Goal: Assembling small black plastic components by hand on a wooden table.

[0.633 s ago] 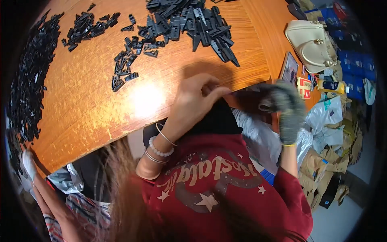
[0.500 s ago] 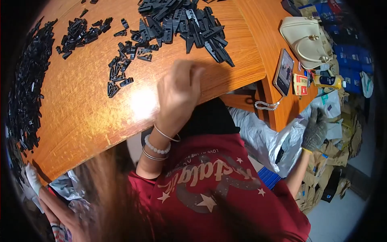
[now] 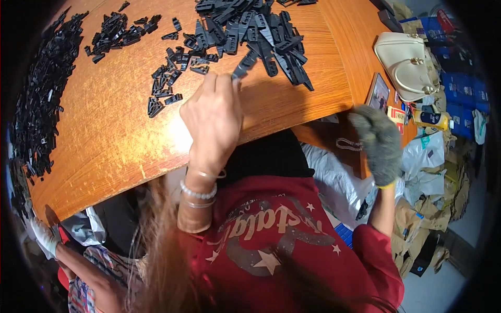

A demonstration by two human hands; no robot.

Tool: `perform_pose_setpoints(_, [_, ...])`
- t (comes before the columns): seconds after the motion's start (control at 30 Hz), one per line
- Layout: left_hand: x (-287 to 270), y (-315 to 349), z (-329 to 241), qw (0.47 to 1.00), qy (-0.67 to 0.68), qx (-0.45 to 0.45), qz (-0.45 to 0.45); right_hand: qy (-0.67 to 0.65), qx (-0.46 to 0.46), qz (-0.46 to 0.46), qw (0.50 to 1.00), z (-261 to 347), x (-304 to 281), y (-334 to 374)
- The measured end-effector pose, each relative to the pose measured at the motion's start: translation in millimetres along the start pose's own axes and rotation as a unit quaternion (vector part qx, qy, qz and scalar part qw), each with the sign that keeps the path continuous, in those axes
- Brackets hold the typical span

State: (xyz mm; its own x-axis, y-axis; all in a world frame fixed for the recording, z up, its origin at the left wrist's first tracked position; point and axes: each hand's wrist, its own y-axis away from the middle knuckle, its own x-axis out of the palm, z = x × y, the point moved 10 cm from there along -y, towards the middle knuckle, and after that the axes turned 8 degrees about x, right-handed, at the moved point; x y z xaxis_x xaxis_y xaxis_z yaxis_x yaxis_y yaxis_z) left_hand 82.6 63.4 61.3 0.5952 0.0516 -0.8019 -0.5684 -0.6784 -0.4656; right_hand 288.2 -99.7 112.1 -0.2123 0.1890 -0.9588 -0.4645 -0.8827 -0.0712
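Note:
My left hand (image 3: 213,112), bare with bracelets at the wrist, is over the table's near edge. Its fingertips pinch the end of a black plastic wedge (image 3: 245,64), blurred by motion. Just beyond lies a pile of long black plastic wedges (image 3: 292,44). Smaller black clips (image 3: 166,78) are scattered to the left of this hand. My right hand (image 3: 380,146), in a grey knit glove, is raised beside the table's right corner. Motion smears its fingers, and nothing shows in them.
A long heap of small black parts (image 3: 47,99) runs along the left of the wooden table (image 3: 109,156). At right are a cream handbag (image 3: 404,65), a phone (image 3: 378,94) and a yellow bottle (image 3: 432,119). A plastic bag (image 3: 331,172) hangs below. Another person's gloved hand (image 3: 44,236) is lower left.
My left hand has moved left and now pinches a black wedge. My right hand has risen from beside the plastic bag toward the table corner. The view has shifted slightly.

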Motion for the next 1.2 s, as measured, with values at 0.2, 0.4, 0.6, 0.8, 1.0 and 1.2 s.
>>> perform_pose_setpoints(0.2, [-19,24,-11,0.954,0.278,0.111,-0.02,-0.4,0.131,0.318,0.85,92,110,-32])
perform_pose_setpoints(0.4, [-12,-14,41,0.998,0.063,0.0,0.017,-0.427,0.162,0.294,0.839,73,135,-31])
perform_pose_setpoints(0.6, [8,-14,41,0.998,-0.026,0.009,0.063,-0.356,0.128,0.249,0.891,63,130,-30])
perform_pose_setpoints(0.8, [16,17,21,0.955,0.272,-0.017,0.12,-0.33,0.023,0.178,0.927,67,122,-35])
perform_pose_setpoints(1.0, [20,22,23,0.938,0.33,-0.007,0.104,-0.21,-0.096,0.153,0.961,96,108,-43])
perform_pose_setpoints(1.2, [21,19,25,0.944,0.322,0.019,0.062,-0.112,-0.226,0.079,0.964,126,94,-47])
